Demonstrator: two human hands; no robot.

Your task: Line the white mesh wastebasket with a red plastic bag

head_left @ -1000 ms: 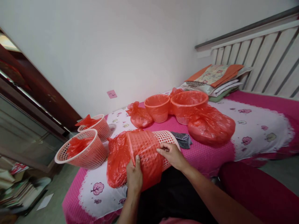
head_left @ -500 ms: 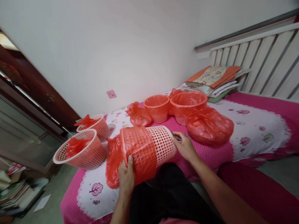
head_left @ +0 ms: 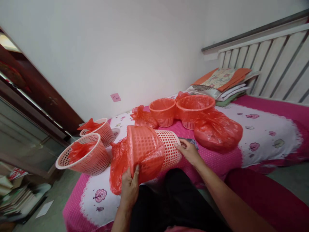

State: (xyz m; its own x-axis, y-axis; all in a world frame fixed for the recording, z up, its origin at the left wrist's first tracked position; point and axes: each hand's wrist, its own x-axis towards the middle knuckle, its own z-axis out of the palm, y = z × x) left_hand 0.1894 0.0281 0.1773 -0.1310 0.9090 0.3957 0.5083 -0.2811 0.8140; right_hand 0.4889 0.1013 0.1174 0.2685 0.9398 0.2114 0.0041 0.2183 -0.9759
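Observation:
A pink perforated plastic basket [head_left: 169, 148] lies on its side at the near edge of the bed, its rim end wrapped in a red plastic bag [head_left: 142, 154]. My left hand [head_left: 129, 188] grips the bag-covered rim from below, thumb up on the plastic. My right hand [head_left: 189, 151] is closed on the basket's bare bottom end. Loose red bag hangs out of the basket's mouth to the left.
Two pink baskets [head_left: 85, 158] with red bags inside stand at the bed's left corner. Two bag-lined baskets [head_left: 193, 108], a knotted full red bag [head_left: 217, 130] and a smaller bag [head_left: 143, 119] sit farther back. Folded bedding [head_left: 222, 83] lies by the slatted headboard. A dark cabinet stands left.
My right hand moved from the basket's side to its bottom end. My left hand slid lower along the rim, and the basket has lifted and turned a little.

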